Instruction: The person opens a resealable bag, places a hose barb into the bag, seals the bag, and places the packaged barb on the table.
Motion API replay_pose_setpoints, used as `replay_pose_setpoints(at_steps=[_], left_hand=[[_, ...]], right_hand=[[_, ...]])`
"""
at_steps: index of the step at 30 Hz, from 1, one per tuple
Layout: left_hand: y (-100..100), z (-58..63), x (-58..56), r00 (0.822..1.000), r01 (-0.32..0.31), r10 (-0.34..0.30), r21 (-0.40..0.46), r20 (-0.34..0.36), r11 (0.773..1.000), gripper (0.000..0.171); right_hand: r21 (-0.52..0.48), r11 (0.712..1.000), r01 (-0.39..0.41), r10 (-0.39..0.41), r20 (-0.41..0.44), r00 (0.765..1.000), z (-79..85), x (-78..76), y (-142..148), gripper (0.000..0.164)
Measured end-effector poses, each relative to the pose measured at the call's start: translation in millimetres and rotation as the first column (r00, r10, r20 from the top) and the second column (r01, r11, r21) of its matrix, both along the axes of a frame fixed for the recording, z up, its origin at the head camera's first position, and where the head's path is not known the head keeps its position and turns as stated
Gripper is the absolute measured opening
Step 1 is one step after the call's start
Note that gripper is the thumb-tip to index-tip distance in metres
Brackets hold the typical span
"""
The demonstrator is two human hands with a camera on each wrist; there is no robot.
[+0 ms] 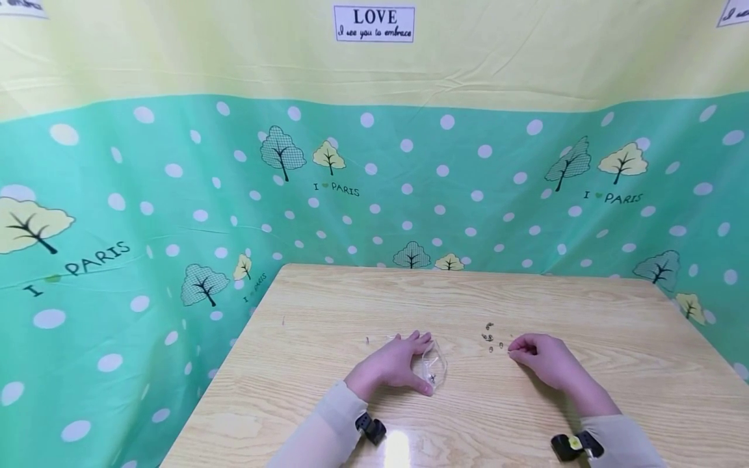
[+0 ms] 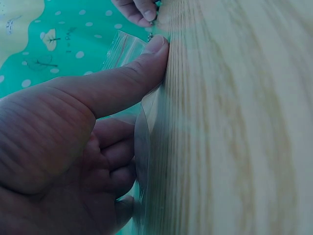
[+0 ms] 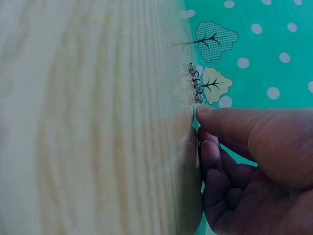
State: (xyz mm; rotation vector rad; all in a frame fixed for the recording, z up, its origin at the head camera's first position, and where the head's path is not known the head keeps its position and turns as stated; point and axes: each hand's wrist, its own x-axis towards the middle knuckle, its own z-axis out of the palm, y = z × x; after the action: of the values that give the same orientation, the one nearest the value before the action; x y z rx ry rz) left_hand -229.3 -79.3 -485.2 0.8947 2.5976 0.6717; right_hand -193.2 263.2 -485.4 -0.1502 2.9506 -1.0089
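Note:
My left hand (image 1: 399,363) rests on the table with thumb and fingers spread over a clear plastic zip bag (image 1: 439,361). A small metal piece (image 1: 432,377) shows inside the bag, near the thumb tip. In the left wrist view the bag's film (image 2: 142,147) runs between the thumb and the fingers. To the right, my right hand (image 1: 549,359) touches the tabletop, its thumb and forefinger tips brought together and its other fingers curled. Several small dark metal pieces (image 1: 488,338) lie loosely just left of those fingertips. I cannot tell whether a piece is between them.
The light wood table (image 1: 328,292) meets a green dotted cloth (image 1: 445,188) at its back and left. A tiny bit (image 1: 367,340) lies left of the left hand, and another small sliver (image 1: 283,320) farther left. Each wrist wears a black strap with a camera (image 1: 370,428).

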Motion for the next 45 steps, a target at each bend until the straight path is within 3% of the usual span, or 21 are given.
replay_pose_setpoints(at_steps=[16, 32, 39, 45], left_hand=[[1.5, 3.6, 6.9, 1.000, -0.023, 0.023, -0.001, 0.013, 1.000, 0.100], [1.9, 1.4, 4.9, 1.000, -0.027, 0.027, 0.004, 0.016, 1.000, 0.101], [2.9, 2.4, 8.0, 0.999, -0.032, 0.031, 0.021, 0.031, 0.999, 0.102], [1.4, 1.2, 6.4, 0.999, -0.027, 0.026, 0.032, 0.020, 0.999, 0.101]], right_hand=[[0.016, 1.000, 0.022, -0.022, -0.006, 1.000, -0.8, 2.1, -0.6, 0.009], [-0.002, 1.000, 0.023, -0.023, 0.021, 1.000, 1.9, 2.6, -3.9, 0.013], [-0.096, 0.995, 0.013, -0.007, 0.063, 0.998, 9.8, 11.3, -25.4, 0.014], [-0.138, 0.989, -0.057, 0.063, 0.039, 0.997, 16.8, 15.9, -51.6, 0.007]])
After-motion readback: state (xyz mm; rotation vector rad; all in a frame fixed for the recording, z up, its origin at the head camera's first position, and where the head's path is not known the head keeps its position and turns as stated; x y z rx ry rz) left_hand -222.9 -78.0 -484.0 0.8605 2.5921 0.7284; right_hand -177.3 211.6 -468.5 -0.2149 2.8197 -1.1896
